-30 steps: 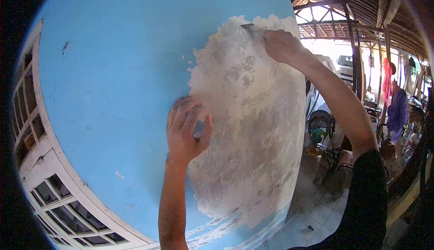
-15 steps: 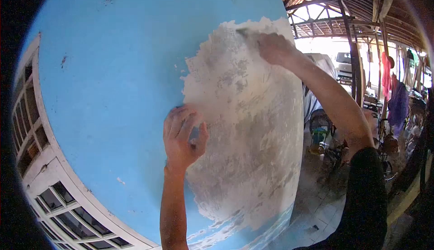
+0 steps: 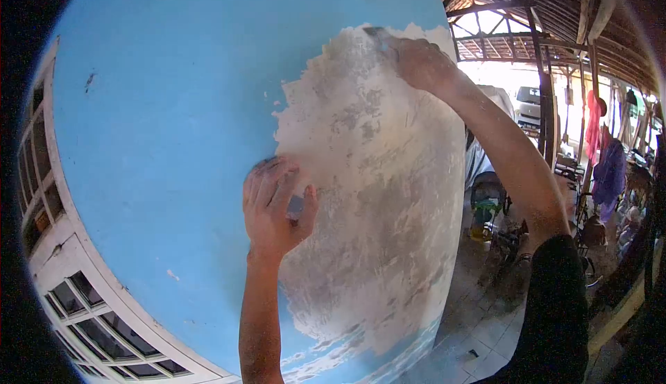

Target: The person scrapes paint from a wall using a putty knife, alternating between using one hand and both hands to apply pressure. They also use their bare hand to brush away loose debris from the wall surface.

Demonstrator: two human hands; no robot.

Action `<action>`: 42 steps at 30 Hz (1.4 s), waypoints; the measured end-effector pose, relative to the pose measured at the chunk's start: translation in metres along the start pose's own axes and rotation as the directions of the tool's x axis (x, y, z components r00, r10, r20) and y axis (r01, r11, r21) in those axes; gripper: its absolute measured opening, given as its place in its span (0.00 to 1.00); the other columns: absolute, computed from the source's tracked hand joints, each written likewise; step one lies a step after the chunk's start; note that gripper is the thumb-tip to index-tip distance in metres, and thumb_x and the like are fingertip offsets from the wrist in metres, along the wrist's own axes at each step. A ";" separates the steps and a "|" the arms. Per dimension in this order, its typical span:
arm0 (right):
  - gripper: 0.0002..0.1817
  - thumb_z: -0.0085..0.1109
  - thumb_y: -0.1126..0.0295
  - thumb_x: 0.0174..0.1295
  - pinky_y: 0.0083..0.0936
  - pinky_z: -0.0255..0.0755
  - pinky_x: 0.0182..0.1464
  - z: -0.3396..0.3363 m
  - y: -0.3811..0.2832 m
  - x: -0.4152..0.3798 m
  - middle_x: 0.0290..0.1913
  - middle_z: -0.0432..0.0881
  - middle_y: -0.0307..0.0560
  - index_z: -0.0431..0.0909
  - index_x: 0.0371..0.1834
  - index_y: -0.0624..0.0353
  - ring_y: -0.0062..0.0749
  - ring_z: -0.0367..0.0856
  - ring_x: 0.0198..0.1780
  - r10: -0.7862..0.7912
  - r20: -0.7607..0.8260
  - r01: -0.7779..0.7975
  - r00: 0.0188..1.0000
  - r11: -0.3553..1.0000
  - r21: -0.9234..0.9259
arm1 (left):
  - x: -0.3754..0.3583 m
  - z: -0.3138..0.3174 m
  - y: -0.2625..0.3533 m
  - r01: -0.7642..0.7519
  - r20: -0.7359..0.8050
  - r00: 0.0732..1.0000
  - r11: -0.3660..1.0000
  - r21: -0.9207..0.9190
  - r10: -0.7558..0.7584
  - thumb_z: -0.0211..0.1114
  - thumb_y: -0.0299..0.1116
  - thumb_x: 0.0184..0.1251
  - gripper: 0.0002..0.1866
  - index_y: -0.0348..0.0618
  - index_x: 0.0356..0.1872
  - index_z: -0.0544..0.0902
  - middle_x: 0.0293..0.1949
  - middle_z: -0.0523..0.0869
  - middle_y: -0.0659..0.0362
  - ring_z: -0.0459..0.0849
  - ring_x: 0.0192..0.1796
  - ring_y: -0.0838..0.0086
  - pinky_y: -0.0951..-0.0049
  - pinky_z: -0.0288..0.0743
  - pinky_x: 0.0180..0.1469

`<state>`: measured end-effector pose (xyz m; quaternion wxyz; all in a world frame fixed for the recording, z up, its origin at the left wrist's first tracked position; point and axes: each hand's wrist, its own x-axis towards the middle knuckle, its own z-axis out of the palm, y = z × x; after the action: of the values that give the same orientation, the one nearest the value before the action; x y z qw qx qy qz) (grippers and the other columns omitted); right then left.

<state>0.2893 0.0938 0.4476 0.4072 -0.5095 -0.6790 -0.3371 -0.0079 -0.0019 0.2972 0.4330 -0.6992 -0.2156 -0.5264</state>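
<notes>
A blue painted wall fills the view, with a large patch of bare whitish-grey plaster where the paint is gone. My right hand is raised to the top of the patch and grips a metal scraper, its blade pressed on the wall at the paint's edge. My left hand rests flat against the wall at the patch's left edge, fingers bent, with a small dark thing under the palm that I cannot make out.
A white window frame with glass panes runs along the wall's lower left. To the right is a tiled floor, a roofed yard with hanging clothes, a stroller and a parked vehicle.
My right hand with the scraper has worked slightly up and left along the patch's top edge. My left hand has slid a little left and up on the wall.
</notes>
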 end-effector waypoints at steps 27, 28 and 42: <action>0.22 0.41 0.63 0.72 0.51 0.78 0.46 -0.042 -0.037 -0.051 0.41 0.84 0.62 0.64 0.69 0.46 0.60 0.83 0.45 -0.008 0.173 0.007 0.985 1.000 0.003 | 0.000 -0.001 0.003 -0.031 0.025 0.999 0.996 0.086 0.029 0.69 0.26 0.48 0.14 0.44 0.40 0.83 0.47 0.82 0.56 0.79 0.54 0.58 0.55 0.68 0.59; 0.22 0.41 0.63 0.72 0.51 0.78 0.46 -0.035 -0.034 -0.042 0.41 0.84 0.62 0.64 0.69 0.46 0.60 0.83 0.45 -0.020 0.163 0.019 0.986 1.000 0.007 | 0.000 0.000 0.003 -0.017 0.041 0.999 0.997 0.081 0.014 0.69 0.26 0.49 0.14 0.45 0.40 0.83 0.47 0.82 0.56 0.79 0.55 0.58 0.55 0.68 0.59; 0.19 0.43 0.71 0.68 0.49 0.80 0.47 -0.045 -0.048 -0.022 0.41 0.84 0.62 0.69 0.62 0.52 0.56 0.85 0.45 0.008 0.115 -0.002 0.993 0.999 -0.049 | -0.037 -0.017 0.010 0.054 0.082 0.995 0.998 -0.009 -0.053 0.67 0.26 0.52 0.11 0.46 0.39 0.83 0.47 0.82 0.57 0.78 0.57 0.58 0.49 0.65 0.64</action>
<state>0.2560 0.0336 0.4455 0.3558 -0.5395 -0.6915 -0.3227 -0.0231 -0.0156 0.2601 0.4056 -0.7166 -0.2488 -0.5100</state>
